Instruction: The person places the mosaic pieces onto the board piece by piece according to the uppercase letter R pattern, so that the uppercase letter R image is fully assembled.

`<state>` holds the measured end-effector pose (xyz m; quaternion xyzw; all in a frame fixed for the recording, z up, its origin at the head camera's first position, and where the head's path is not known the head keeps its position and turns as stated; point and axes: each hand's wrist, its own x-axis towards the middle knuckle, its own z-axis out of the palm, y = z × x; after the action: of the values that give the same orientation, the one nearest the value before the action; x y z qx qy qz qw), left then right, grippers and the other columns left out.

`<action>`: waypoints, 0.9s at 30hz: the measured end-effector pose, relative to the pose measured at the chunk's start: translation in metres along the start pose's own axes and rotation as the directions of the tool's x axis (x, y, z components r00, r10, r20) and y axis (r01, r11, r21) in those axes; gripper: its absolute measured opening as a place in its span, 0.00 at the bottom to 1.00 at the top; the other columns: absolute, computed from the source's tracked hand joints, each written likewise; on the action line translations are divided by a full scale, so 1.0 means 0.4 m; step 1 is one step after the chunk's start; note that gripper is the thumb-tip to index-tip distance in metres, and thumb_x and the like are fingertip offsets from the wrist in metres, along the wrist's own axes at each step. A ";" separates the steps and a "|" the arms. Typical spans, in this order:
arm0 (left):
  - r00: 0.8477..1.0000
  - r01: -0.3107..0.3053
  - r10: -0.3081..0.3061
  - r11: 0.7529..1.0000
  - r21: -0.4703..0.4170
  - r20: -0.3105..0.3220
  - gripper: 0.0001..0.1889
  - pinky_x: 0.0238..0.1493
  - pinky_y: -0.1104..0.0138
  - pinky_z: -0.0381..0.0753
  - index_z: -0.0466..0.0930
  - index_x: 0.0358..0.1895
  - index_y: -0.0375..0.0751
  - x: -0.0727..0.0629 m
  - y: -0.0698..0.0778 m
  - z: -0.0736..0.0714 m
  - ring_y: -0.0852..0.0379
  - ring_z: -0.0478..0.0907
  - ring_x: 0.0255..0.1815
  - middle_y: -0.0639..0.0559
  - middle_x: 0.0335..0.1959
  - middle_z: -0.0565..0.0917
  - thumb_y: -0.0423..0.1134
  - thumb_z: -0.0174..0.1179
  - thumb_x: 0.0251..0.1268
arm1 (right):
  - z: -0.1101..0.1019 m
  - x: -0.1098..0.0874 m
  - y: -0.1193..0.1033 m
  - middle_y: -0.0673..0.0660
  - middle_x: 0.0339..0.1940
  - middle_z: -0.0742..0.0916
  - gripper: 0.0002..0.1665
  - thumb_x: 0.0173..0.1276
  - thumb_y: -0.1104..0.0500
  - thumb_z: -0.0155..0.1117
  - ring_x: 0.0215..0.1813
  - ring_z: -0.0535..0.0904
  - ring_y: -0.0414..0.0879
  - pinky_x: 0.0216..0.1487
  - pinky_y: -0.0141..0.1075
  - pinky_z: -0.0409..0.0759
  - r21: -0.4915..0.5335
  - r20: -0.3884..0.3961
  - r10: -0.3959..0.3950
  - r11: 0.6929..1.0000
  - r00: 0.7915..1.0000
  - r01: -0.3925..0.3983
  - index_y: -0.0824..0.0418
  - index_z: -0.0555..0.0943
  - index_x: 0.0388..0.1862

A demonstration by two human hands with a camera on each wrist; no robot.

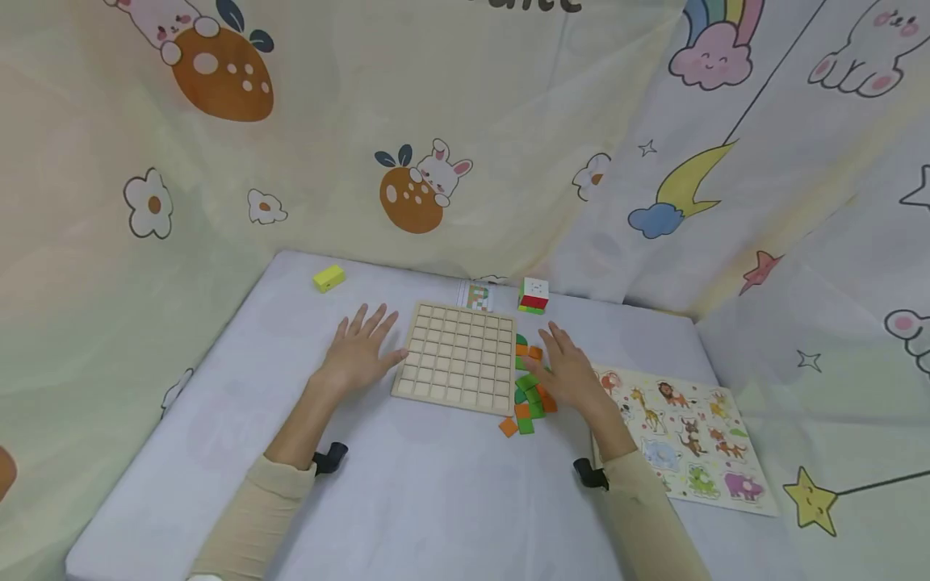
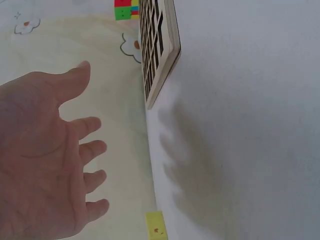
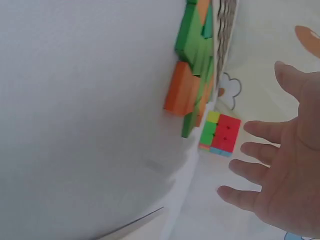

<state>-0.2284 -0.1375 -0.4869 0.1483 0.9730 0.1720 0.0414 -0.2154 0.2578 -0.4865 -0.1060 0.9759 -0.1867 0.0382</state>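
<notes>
A pale wooden grid board (image 1: 456, 355), its square cells bare, lies flat in the middle of the table. My left hand (image 1: 356, 355) hovers at its left side with fingers spread, the thumb by the board's edge in the head view. Over on the right, my right hand (image 1: 570, 371) is held out with straight fingers above a loose pile of green and orange blocks (image 1: 534, 391). In the right wrist view the same hand (image 3: 285, 160) is empty, and an orange block (image 3: 182, 90) shows in the pile. The left wrist view also shows an empty palm (image 2: 45, 155).
A puzzle cube (image 1: 534, 294) and a small printed pattern card (image 1: 477, 296) sit behind the board. A yellow block (image 1: 329, 278) lies at the back left. An animal picture board (image 1: 690, 436) lies at the right, partly under the right forearm. Printed cloth (image 1: 327, 161) hangs behind.
</notes>
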 end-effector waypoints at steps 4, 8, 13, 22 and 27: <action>1.000 -0.007 0.007 1.000 0.001 0.022 0.43 0.82 0.35 0.36 0.50 0.86 0.43 0.003 0.003 0.010 0.33 0.35 0.86 0.39 0.87 0.45 0.62 0.52 0.79 | 0.014 0.027 0.012 0.68 0.86 0.55 0.47 0.81 0.37 0.54 0.84 0.52 0.69 0.79 0.65 0.59 -0.008 0.003 0.003 1.000 1.000 -0.003 0.66 0.57 0.84; 0.997 -0.032 0.030 0.999 0.029 0.070 0.45 0.82 0.36 0.38 0.49 0.86 0.43 0.004 0.006 0.018 0.33 0.36 0.86 0.39 0.87 0.45 0.65 0.52 0.77 | 0.022 0.051 0.019 0.68 0.85 0.59 0.46 0.81 0.40 0.57 0.83 0.56 0.68 0.79 0.64 0.61 0.002 0.024 0.006 1.000 1.000 -0.006 0.66 0.59 0.83; 0.992 -0.058 0.053 0.997 0.041 0.114 0.45 0.82 0.35 0.43 0.52 0.85 0.41 0.004 0.020 0.016 0.33 0.39 0.86 0.39 0.86 0.48 0.63 0.55 0.76 | 0.020 0.077 0.015 0.71 0.80 0.67 0.39 0.79 0.48 0.61 0.79 0.62 0.68 0.78 0.63 0.64 0.013 0.037 0.061 0.998 0.997 -0.061 0.68 0.66 0.79; 0.982 -0.062 0.054 0.997 0.040 0.182 0.48 0.82 0.38 0.46 0.55 0.83 0.39 -0.001 0.034 0.030 0.34 0.44 0.85 0.40 0.85 0.55 0.62 0.64 0.70 | 0.016 0.108 0.021 0.67 0.59 0.85 0.27 0.75 0.55 0.67 0.60 0.81 0.61 0.62 0.56 0.82 0.061 0.006 0.161 0.985 0.987 -0.161 0.67 0.80 0.67; 0.974 -0.075 0.064 0.996 0.040 0.219 0.51 0.82 0.38 0.48 0.57 0.82 0.35 -0.006 0.036 0.031 0.34 0.46 0.85 0.40 0.84 0.57 0.60 0.69 0.65 | 0.015 0.118 0.033 0.64 0.54 0.88 0.24 0.73 0.57 0.69 0.55 0.83 0.58 0.58 0.53 0.84 0.054 -0.009 0.165 0.985 0.986 -0.164 0.66 0.82 0.64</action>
<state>-0.2207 -0.1212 -0.4933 0.2012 0.9607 0.1329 0.1379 -0.2634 0.2574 -0.4985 -0.0226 0.9763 -0.2093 0.0498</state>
